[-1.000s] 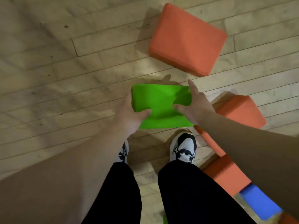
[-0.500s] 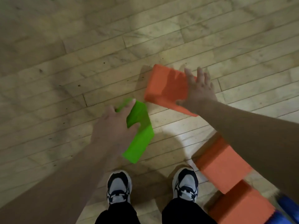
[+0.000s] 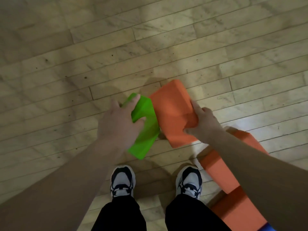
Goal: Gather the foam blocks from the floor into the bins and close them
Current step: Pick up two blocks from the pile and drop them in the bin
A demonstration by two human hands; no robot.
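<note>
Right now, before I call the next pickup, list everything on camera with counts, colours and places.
green block: one, bright green, in the left hand, ahead of the shoes
held orange block: one, orange, in the right hand, right beside the green block
floor orange blocks: two, orange, on the floor right of the shoes, partly hidden by the right forearm
blue sliver: one, blue, bottom right edge, too little shows to identify
floor: pale wood planks, all around
shoes: two, white and dark, bottom centre
trousers: black, bottom edge
left hand: one, grips the green block
right hand: one, grips the held orange block
</note>
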